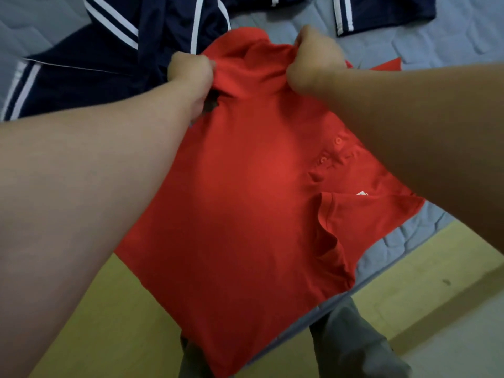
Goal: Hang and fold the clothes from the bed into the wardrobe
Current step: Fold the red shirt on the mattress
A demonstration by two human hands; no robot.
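Both hands are bunched into fists on the same piece of cloth. On my feed the left hand [191, 75] has its fingers curled over the far edge of the red polo shirt [245, 186]. Just beside it and a little farther from the camera, the right hand [316, 61] clutches a gathered fold of that same edge. Both sets of fingertips are buried in the fabric, so I cannot see exactly how they lie. Between the two fists the cloth puckers, and from them the shirt spreads toward the camera. Its near part reaches past the mattress edge and covers part of the person's legs in my view; I cannot tell whether it rests flat or is lifted. I can make out two red buttons [338, 140] on the placket beside the right forearm, a small white label [362, 193] below them, and a short sleeve [354, 219] on the right side. A dark patch [211, 100] shows on the shirt by the left wrist, too blurred for me to read. Beyond the left hand a navy garment [95, 77] with white stripes lies crumpled on the grey quilted mattress [450, 36], meeting the red shirt's far corner. A second navy piece [381, 12] with white stripes lies apart at the top right. Below the mattress edge runs a yellowish board [409, 282], and grey trousers [354, 347] show at the bottom.
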